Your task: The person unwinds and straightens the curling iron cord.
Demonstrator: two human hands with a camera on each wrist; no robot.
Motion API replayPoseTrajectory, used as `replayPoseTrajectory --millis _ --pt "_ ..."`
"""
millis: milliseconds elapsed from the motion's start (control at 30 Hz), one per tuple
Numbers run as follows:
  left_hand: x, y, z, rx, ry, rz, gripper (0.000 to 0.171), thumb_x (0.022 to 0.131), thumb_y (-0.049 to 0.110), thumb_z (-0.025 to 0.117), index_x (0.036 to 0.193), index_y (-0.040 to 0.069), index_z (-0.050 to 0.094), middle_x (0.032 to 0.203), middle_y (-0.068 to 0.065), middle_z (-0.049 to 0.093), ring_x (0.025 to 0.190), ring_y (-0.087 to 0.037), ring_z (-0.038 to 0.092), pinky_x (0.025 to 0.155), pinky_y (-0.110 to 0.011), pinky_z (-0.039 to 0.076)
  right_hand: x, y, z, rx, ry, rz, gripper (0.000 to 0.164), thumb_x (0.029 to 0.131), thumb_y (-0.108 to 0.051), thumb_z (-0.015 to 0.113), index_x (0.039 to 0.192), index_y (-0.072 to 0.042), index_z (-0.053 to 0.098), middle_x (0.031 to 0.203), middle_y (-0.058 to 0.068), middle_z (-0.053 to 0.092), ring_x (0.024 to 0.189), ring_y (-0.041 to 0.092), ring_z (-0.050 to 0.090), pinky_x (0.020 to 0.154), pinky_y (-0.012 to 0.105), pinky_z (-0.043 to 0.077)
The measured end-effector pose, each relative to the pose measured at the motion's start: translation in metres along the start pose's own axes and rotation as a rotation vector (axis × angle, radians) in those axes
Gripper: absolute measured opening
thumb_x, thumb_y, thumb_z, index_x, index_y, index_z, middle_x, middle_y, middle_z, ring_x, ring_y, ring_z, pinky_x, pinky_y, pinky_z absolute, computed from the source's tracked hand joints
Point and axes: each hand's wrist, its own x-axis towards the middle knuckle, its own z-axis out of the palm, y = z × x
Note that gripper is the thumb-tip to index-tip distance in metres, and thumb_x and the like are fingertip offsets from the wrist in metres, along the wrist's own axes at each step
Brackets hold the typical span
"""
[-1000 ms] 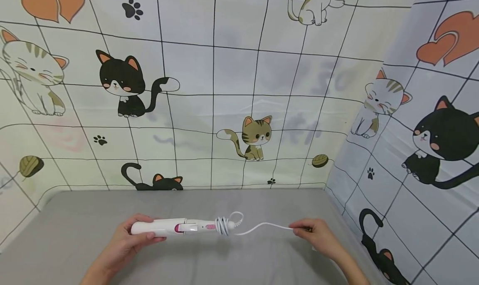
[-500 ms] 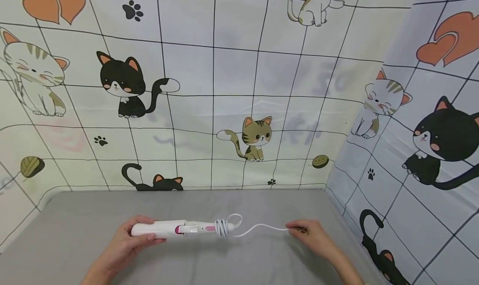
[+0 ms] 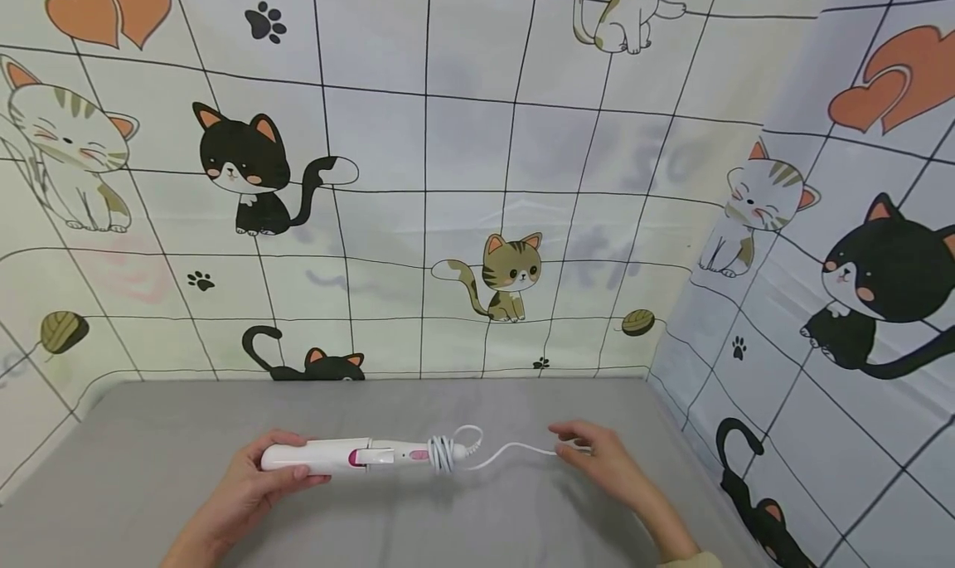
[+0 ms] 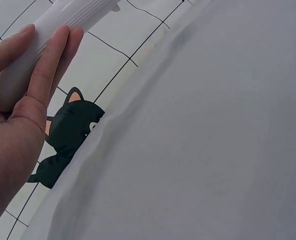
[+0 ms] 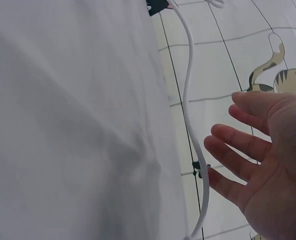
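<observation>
In the head view my left hand (image 3: 257, 477) grips the left end of a white hair styling iron (image 3: 321, 455) with pink details, holding it level over the grey surface. White cord (image 3: 442, 453) is wound in several turns round its right end, with a small loop above. The left wrist view shows thumb and fingers on opposite sides of the ribbed white body (image 4: 72, 22). My right hand (image 3: 597, 460) is at the cord's free stretch (image 3: 515, 446). Seen from the right wrist, its fingers (image 5: 238, 142) are spread and relaxed, and the loose cord (image 5: 189, 95) runs past the fingertips.
A grey cloth-covered surface (image 3: 418, 526) lies beneath both hands. Behind it and on the right stand fabric walls (image 3: 380, 137) printed with a grid, cats, hearts and paw prints.
My right hand has moved left toward the iron, and its pinch on the cord has loosened as the fingers opened. The left hand and the iron have stayed nearly still.
</observation>
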Motion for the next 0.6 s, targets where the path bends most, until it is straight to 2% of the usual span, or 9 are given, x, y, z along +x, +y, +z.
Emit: replayPoseTrajectory --millis 233,400,600 --pt "-0.001 0.001 0.0 0.013 0.005 0.009 0.05 0.091 -0.027 0.048 0.118 0.01 0.068 0.126 -0.009 0.066 0.113 -0.024 0.066 0.098 -0.053 0.056 0.016 -0.008 0.019 0.049 -0.076 -0.015 0.034 0.098 -0.016 0.072 0.128 0.0 0.067 0.122 0.018 0.07 0.107 0.033 0.068 0.091 0.049 0.062" --pt "-0.001 0.002 0.0 0.003 0.006 0.003 0.05 0.092 -0.027 0.048 0.118 0.01 0.068 0.126 -0.009 0.067 0.114 -0.025 0.066 0.098 -0.053 0.056 0.021 -0.012 0.03 0.109 -0.112 -0.024 0.034 0.098 -0.013 0.071 0.127 0.002 0.067 0.121 0.02 0.07 0.106 0.035 0.069 0.092 0.05 0.062" --pt "-0.003 0.002 -0.001 0.006 0.018 0.007 0.049 0.092 -0.027 0.047 0.118 0.009 0.068 0.126 -0.01 0.067 0.113 -0.025 0.066 0.098 -0.054 0.056 0.022 -0.012 0.039 0.111 -0.17 0.03 0.027 0.098 -0.012 0.069 0.121 0.001 0.071 0.114 0.014 0.073 0.099 0.021 0.07 0.087 0.032 0.063"
